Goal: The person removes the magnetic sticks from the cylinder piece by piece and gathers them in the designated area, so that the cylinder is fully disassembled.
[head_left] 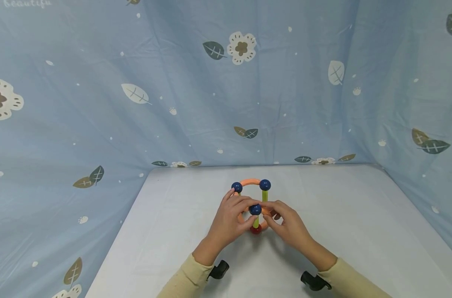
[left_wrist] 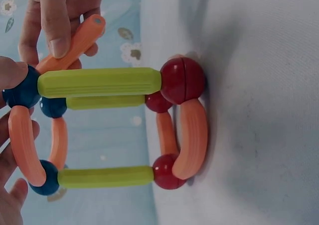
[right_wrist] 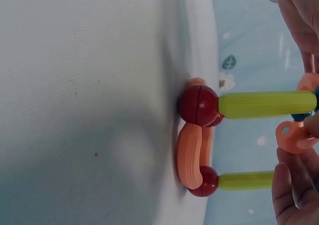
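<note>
A toy frame of ball-and-rod building pieces stands on the table, with red balls (left_wrist: pixel 183 80) at the bottom, green rods (left_wrist: pixel 99 82) upright, and blue balls (head_left: pixel 264 185) on top. Curved orange rods (left_wrist: pixel 194 140) link the balls at both levels. My left hand (head_left: pixel 228 216) pinches the nearest blue ball (head_left: pixel 255 209) between thumb and fingers. From the right, my right hand (head_left: pixel 288 224) grips a curved orange rod (left_wrist: pixel 75 46) by thumb and fingertips. One end of this rod is at the pinched ball; its other end points free, as the left wrist view shows.
A white-covered table (head_left: pixel 173 231) lies under the frame. Behind it and along the sides hangs a blue cloth (head_left: pixel 196 91) printed with leaves and flowers. Black wrist mounts (head_left: pixel 219 270) sit by both sleeve cuffs, low over the table.
</note>
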The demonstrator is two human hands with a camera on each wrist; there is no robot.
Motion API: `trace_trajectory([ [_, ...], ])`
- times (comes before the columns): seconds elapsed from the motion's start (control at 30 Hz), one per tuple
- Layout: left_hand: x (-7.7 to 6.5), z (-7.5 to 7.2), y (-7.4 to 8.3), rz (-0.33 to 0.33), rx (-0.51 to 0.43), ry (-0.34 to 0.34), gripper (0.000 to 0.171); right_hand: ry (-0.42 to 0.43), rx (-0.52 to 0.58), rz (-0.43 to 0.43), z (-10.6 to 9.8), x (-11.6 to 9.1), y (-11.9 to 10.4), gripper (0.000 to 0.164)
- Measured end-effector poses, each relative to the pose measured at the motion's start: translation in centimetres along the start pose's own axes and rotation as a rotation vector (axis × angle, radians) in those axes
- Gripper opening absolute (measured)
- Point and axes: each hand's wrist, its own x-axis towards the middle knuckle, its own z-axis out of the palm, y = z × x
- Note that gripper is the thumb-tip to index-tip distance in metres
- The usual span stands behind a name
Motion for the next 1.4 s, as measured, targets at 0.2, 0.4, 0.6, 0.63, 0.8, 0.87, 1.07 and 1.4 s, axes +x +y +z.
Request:
trace_trajectory([
  [0.2, 0.0, 0.0, 0.0, 0.004, -0.003, 0.001, 0.037, -0.002, 0.012, 0.012, -0.2, -0.1, 0.1, 0.041],
  [0.4, 0.0, -0.1, 0.1, 0.007, -0.017, 0.012, 0.036, -0.007, 0.027, 0.024, -0.3, -0.3, 0.8, 0.043],
  [0.6, 0.1, -0.1, 0.1, 0.021, -0.006, 0.02, 0.036, -0.009, -0.004, 0.044, -0.8, -0.8, 2.3, 0.045],
  [0.63, 0.1, -0.1, 0.1, 0.024, -0.006, 0.02, 0.037, -0.015, -0.012, 0.055, -1.0, -0.9, 2.6, 0.044],
  [0.8, 0.3, 0.0, 0.0, 0.026, -0.013, 0.021, 0.037, -0.043, -0.053, 0.133, -1.9, -1.5, 4.4, 0.041],
  [0.87, 0.3, 0.0, 0.1, 0.026, -0.017, 0.017, 0.037, -0.049, -0.077, 0.163, -2.3, -1.8, 5.2, 0.041],
  [1.07, 0.3, -0.1, 0.2, 0.023, -0.01, 0.015, 0.036, -0.037, -0.134, 0.241, -3.8, -2.3, 7.9, 0.034],
  [1.4, 0.0, 0.1, 0.2, 0.002, -0.016, 0.008, 0.034, -0.062, -0.203, 0.3, -5.4, -1.9, 10.8, 0.024],
])
